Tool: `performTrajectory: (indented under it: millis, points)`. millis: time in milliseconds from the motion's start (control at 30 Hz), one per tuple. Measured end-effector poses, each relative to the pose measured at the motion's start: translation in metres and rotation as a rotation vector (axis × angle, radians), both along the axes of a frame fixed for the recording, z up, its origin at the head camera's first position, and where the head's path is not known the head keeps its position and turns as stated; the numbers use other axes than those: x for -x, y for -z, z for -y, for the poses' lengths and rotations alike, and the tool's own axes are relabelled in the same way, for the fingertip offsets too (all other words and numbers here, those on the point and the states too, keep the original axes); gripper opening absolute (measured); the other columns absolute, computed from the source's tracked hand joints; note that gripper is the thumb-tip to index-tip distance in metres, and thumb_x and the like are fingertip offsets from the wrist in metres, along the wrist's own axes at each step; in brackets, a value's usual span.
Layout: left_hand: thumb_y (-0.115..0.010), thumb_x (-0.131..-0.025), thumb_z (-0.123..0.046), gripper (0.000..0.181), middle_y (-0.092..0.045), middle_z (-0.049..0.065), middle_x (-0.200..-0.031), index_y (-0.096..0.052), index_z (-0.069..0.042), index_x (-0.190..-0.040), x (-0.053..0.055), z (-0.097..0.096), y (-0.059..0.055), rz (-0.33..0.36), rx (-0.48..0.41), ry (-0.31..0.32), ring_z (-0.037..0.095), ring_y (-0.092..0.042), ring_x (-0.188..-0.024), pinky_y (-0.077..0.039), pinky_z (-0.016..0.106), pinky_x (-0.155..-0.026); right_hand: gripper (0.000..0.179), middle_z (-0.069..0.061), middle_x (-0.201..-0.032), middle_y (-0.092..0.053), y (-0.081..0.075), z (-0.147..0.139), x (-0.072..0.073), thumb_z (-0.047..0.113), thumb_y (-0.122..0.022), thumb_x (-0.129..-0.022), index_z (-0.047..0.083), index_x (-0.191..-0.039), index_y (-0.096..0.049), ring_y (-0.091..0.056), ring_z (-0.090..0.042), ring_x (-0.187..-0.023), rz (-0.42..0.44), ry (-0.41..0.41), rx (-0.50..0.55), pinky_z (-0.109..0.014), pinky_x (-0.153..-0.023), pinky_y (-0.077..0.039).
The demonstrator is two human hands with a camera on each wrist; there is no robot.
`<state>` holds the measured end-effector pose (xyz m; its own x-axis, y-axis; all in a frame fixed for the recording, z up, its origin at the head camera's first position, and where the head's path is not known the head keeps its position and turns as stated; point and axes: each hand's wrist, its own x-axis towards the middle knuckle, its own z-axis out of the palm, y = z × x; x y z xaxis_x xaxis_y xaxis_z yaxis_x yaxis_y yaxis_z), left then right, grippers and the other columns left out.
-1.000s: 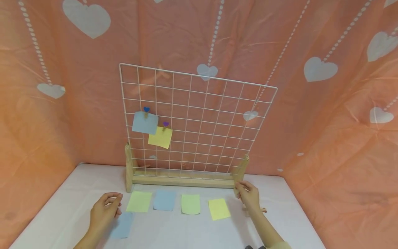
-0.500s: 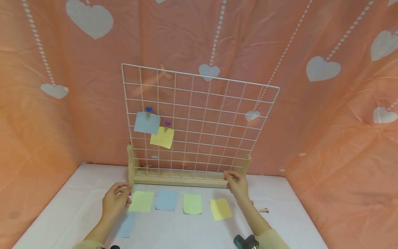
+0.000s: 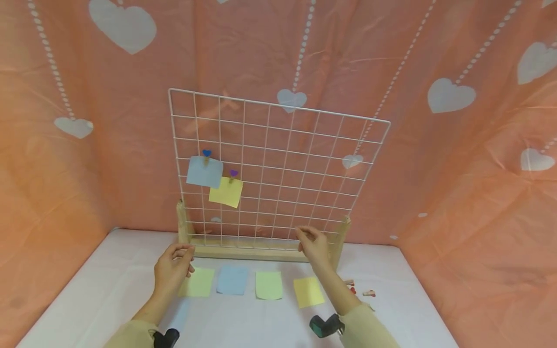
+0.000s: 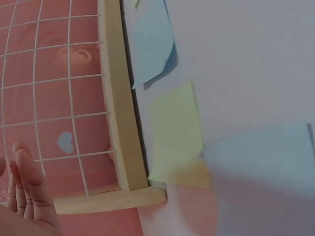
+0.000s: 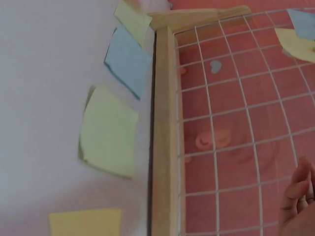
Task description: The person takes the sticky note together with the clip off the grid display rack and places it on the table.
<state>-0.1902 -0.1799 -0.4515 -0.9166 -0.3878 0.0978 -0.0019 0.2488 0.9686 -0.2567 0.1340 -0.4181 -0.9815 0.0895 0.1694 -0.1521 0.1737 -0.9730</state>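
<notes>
My left hand (image 3: 170, 273) is held over the left end of the wooden base, near a green sticky note (image 3: 199, 282). Its fingers are loosely bent, with nothing seen in them. In front of the white wire grid (image 3: 278, 145), toward its lower right, my right hand (image 3: 314, 246) hangs with relaxed fingers (image 5: 300, 184); no held thing shows there. Upper left on the grid, a blue note (image 3: 204, 172) hangs from a blue heart clip (image 3: 206, 152). A yellow note (image 3: 226, 192) beside it hangs from a purple heart clip (image 3: 233, 173).
Along the table lie a blue note (image 3: 232, 280), another green note (image 3: 268, 285) and a yellow note (image 3: 309, 292). Another blue note (image 3: 179, 314) is partly behind the left forearm. Small wooden clips (image 3: 369, 293) lie to the right. The wooden stand (image 3: 252, 253) supports the grid.
Both hands have risen and moved inward: the left to the right, the right from beside the stand's right foot leftward to the grid. The clips on the right are now more visible.
</notes>
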Motion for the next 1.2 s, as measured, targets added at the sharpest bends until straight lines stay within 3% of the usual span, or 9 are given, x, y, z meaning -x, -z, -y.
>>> performTrajectory:
  millis: [200, 367, 533, 733, 1000, 1100, 1200]
  points:
    - [-0.058, -0.096, -0.022, 0.026, -0.063, -0.006, -0.076, -0.058, 0.000, -0.111, 0.007, -0.003, -0.010, -0.032, 0.002, 0.012, 0.005, -0.058, -0.049, -0.051, 0.021, -0.047, 0.030, 0.004, -0.074, -0.064, -0.010, 0.017, 0.008, 0.017, -0.066, -0.091, -0.008, -0.107, -0.065, -0.050, -0.005, -0.048, -0.021, -0.041, 0.013, -0.011, -0.043, -0.037]
    - [-0.059, -0.096, -0.024, 0.026, -0.066, 0.009, -0.091, -0.059, -0.002, -0.110, 0.014, -0.009, -0.018, -0.062, 0.008, 0.011, 0.008, -0.061, -0.050, -0.053, 0.023, -0.049, 0.028, 0.001, -0.076, -0.067, -0.019, 0.031, 0.014, 0.016, -0.066, -0.091, -0.007, -0.106, -0.066, -0.047, -0.003, -0.045, -0.047, -0.052, 0.023, -0.012, -0.041, -0.034]
    - [-0.059, -0.096, -0.030, 0.031, -0.065, 0.020, -0.106, -0.059, -0.003, -0.111, 0.021, -0.015, -0.027, -0.071, 0.010, 0.035, 0.006, -0.061, -0.052, -0.054, 0.023, -0.051, 0.027, -0.006, -0.081, -0.067, -0.030, 0.045, 0.018, 0.018, -0.067, -0.090, -0.005, -0.104, -0.067, -0.048, -0.002, -0.048, -0.065, -0.059, 0.035, -0.012, -0.045, -0.040]
    - [-0.059, -0.096, -0.023, 0.030, -0.066, 0.023, -0.104, -0.057, -0.001, -0.115, 0.031, -0.020, -0.036, -0.121, 0.000, 0.046, 0.004, -0.061, -0.053, -0.056, 0.026, -0.054, 0.025, -0.019, -0.086, -0.068, -0.043, 0.064, 0.025, 0.015, -0.067, -0.090, -0.007, -0.102, -0.067, -0.049, -0.003, -0.048, -0.134, -0.088, 0.035, -0.013, -0.046, -0.042]
    - [-0.060, -0.095, -0.023, 0.036, -0.060, 0.021, -0.112, -0.054, 0.000, -0.122, 0.041, -0.026, -0.047, -0.119, -0.012, 0.067, 0.001, -0.063, -0.062, -0.055, 0.018, -0.057, 0.021, -0.010, -0.086, -0.068, -0.059, 0.087, 0.027, 0.011, -0.068, -0.088, -0.006, -0.101, -0.068, -0.049, -0.004, -0.049, -0.167, -0.117, 0.073, -0.015, -0.050, -0.044]
    - [-0.061, -0.095, -0.026, 0.041, -0.059, 0.018, -0.115, -0.052, -0.002, -0.126, 0.045, -0.029, -0.052, -0.117, 0.019, 0.066, 0.009, -0.065, -0.076, -0.053, 0.017, -0.062, 0.020, -0.012, -0.090, -0.070, -0.066, 0.093, 0.030, 0.009, -0.069, -0.087, -0.005, -0.101, -0.068, -0.050, -0.004, -0.050, -0.194, -0.121, 0.054, -0.019, -0.052, -0.048]
    - [-0.062, -0.094, -0.028, 0.044, -0.059, 0.016, -0.119, -0.051, -0.004, -0.129, 0.050, -0.032, -0.058, -0.116, 0.061, 0.037, 0.024, -0.064, -0.094, -0.054, 0.026, -0.072, 0.021, -0.017, -0.097, -0.071, -0.075, 0.099, 0.031, 0.009, -0.069, -0.087, -0.005, -0.103, -0.068, -0.051, -0.003, -0.050, -0.219, -0.143, 0.022, -0.021, -0.053, -0.050]
